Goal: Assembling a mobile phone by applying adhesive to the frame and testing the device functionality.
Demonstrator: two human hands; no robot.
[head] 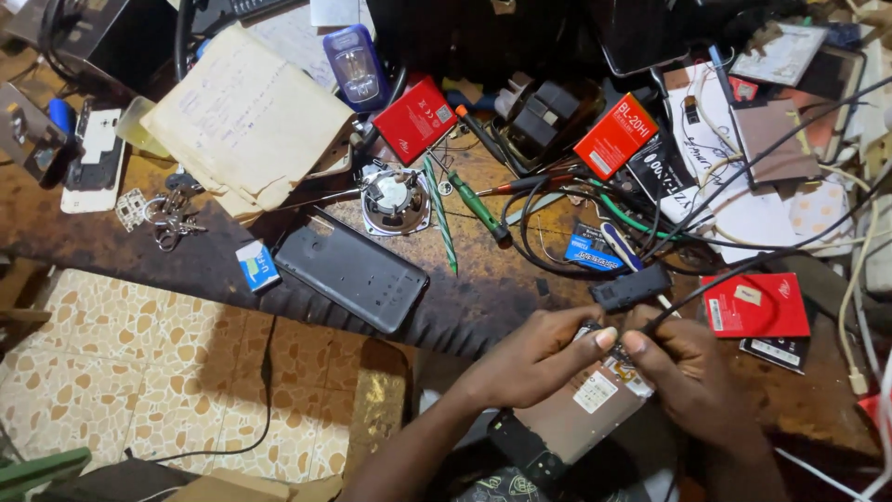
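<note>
My left hand grips the upper end of an opened phone with its back cover off, a white sticker showing on its inside. My right hand holds the phone's top edge from the right and pinches a thin black cable that runs away up and to the right. A small black block lies on the workbench just above both hands. A dark phone back cover lies to the left on the bench.
The worn bench is crowded: red battery boxes, a green screwdriver, a round speaker, a paper pad, tangled cables, a white phone, keys. Tiled floor lies lower left.
</note>
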